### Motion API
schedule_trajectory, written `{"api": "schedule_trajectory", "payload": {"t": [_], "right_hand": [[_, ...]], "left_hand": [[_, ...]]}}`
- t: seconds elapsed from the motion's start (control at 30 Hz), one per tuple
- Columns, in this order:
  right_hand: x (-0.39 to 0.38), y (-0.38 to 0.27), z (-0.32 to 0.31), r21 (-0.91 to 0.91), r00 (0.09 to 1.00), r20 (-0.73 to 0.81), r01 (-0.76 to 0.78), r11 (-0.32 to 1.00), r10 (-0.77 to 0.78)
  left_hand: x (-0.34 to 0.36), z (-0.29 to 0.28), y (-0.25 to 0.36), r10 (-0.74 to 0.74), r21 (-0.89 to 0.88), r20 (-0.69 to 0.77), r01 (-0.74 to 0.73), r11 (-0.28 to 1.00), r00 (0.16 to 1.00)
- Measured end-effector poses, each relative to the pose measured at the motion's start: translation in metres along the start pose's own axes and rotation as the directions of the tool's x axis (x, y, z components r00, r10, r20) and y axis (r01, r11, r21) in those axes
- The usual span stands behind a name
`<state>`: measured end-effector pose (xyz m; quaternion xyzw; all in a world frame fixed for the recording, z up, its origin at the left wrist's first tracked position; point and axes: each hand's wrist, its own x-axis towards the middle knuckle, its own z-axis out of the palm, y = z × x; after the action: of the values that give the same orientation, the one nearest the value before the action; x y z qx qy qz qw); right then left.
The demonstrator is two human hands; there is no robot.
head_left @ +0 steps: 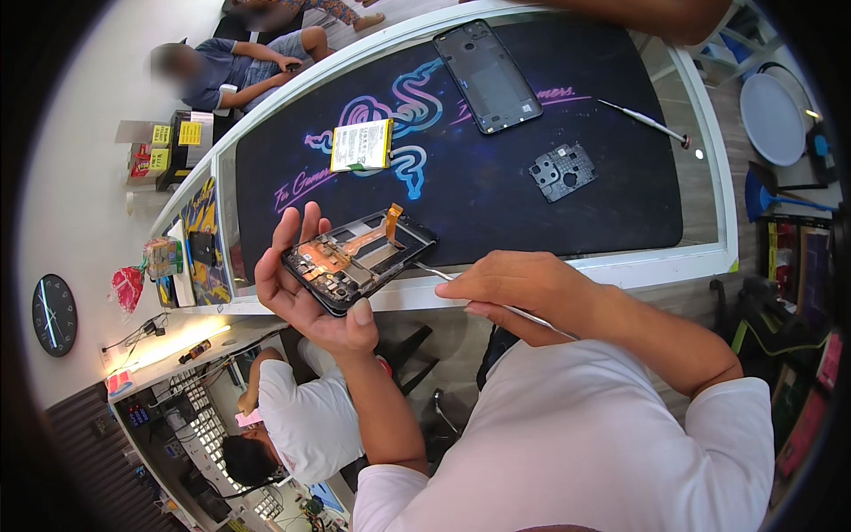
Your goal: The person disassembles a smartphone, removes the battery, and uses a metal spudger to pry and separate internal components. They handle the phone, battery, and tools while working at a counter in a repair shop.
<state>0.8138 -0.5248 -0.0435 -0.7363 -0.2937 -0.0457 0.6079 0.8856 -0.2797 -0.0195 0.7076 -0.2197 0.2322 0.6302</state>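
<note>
My left hand (306,284) is wrapped round an opened phone (359,257), its inner side facing up. Inside it show copper-coloured film, an exposed board and an orange flex cable (393,222) that stands up near the far edge. In my right hand (523,293) is a thin metal pry tool (434,271), its tip against the phone's right side. Beyond the phone, a white battery (362,145) lies on the dark mat. A black phone back cover (487,78) rests farther off, and a dark plastic inner cover (564,172) lies to the right.
A screwdriver (643,121) lies at the mat's right side. The black mat (620,213) covers a white-framed glass counter (656,271). One person (310,417) in white sits at a cluttered bench at lower left; another person (235,71) sits beyond the counter. An arm (656,13) reaches in at the top.
</note>
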Motion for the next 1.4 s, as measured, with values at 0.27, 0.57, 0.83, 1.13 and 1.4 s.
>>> {"api": "schedule_trajectory", "payload": {"t": [0.27, 0.57, 0.83, 1.13, 1.4], "right_hand": [[-0.013, -0.019, -0.035, 0.3, 0.994, -0.038, -0.09, 0.95, 0.106], [0.083, -0.066, -0.071, 0.077, 0.993, -0.064, 0.108, 0.991, -0.104], [0.136, -0.092, -0.068, -0.298, 0.94, 0.217, 0.32, 0.899, -0.262], [0.161, -0.082, -0.057, -0.463, 0.728, 0.568, 0.668, 0.583, -0.383], [0.178, -0.074, -0.056, -0.401, 0.849, 0.398, 0.502, 0.766, -0.348]], "left_hand": [[0.002, 0.014, 0.009, -0.008, 0.049, -0.053, 0.011, 0.999, 0.999], [0.015, 0.035, 0.024, -0.121, 0.015, -0.022, 0.121, 0.993, 0.992], [0.017, 0.033, 0.02, -0.038, -0.013, 0.042, 0.038, 0.999, 0.998], [0.018, 0.029, 0.029, -0.098, 0.013, 0.008, 0.098, 0.995, 0.995], [0.021, 0.034, 0.028, -0.124, 0.041, 0.037, 0.123, 0.992, 0.992]]}}
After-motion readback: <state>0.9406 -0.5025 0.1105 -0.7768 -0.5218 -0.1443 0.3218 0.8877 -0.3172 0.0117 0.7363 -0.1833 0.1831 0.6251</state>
